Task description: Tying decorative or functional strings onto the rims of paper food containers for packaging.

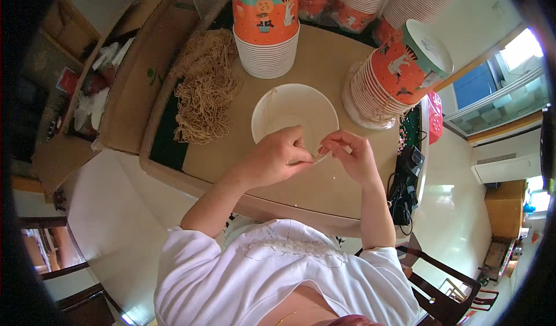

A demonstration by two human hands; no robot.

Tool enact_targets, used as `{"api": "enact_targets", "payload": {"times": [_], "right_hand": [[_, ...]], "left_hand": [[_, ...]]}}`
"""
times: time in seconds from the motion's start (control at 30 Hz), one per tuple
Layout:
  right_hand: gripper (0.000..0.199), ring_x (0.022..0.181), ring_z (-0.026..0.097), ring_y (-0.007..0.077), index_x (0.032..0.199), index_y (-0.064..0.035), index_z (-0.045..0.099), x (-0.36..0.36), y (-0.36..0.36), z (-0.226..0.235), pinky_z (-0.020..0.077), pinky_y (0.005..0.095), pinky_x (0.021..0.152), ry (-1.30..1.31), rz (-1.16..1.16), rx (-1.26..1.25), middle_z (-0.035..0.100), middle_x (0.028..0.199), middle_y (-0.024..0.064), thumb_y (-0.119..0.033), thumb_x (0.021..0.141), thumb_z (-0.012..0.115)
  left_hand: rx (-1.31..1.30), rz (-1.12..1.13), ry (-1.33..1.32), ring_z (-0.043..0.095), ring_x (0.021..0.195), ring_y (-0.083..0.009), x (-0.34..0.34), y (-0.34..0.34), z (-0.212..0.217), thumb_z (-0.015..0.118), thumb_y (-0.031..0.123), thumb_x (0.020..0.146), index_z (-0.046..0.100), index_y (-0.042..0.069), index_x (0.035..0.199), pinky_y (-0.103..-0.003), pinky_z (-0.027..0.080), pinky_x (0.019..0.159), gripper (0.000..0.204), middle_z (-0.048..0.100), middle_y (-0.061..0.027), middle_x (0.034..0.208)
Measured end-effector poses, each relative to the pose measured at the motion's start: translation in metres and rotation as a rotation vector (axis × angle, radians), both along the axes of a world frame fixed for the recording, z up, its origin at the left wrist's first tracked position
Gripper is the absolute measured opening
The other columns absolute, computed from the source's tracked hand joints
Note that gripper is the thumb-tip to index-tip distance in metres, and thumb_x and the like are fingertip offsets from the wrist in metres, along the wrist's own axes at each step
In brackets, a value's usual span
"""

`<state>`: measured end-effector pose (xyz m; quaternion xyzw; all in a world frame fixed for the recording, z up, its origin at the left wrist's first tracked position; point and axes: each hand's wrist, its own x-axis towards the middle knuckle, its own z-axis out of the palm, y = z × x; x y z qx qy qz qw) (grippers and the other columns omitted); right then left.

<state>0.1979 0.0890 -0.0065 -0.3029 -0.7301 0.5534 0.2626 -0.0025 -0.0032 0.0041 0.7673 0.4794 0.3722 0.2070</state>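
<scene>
A white paper bowl [295,113] stands upright on the brown table [324,65], its inside showing. My left hand [277,155] rests at the bowl's near rim with its fingers pinched together. My right hand [350,155] is beside it, fingertips meeting those of the left at the rim. Both seem to grip a thin pale string [317,158] at the bowl's edge; the string is too fine to see clearly. A heap of tan string loops [205,88] lies left of the bowl.
Stacks of orange and teal printed bowls [266,22] stand behind the white bowl, and another stack [399,71] leans at the right. More stacks line the far edge. An open cardboard box [124,71] sits left. Black cables [405,181] lie at the table's right edge.
</scene>
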Motion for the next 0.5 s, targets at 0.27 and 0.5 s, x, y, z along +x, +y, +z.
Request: {"api": "enact_targets", "payload": {"times": [0.27,0.5], "right_hand": [[0.010,0.075,0.060,0.0115,0.093,0.0016,0.067,0.001,0.002,-0.003,0.0483,0.0262,0.068,-0.050,-0.003,0.060,0.068,0.083,0.0049,-0.005,0.087,0.062],[0.008,0.074,0.060,0.0116,0.092,0.0008,0.067,-0.003,-0.008,-0.012,0.0487,0.0259,0.066,-0.055,-0.083,0.042,0.066,0.088,0.0076,-0.003,0.086,0.063]], "left_hand": [[0.279,0.064,0.369,0.057,0.077,-0.0183,0.011,0.010,0.004,0.066,0.013,0.079,0.065,0.009,0.082,-0.031,0.052,0.058,0.005,0.050,-0.0044,0.083],[0.220,0.030,0.266,0.058,0.077,-0.0191,0.013,0.014,-0.001,0.068,0.011,0.079,0.061,0.007,0.085,-0.033,0.051,0.059,0.010,0.053,-0.0040,0.087]]}}
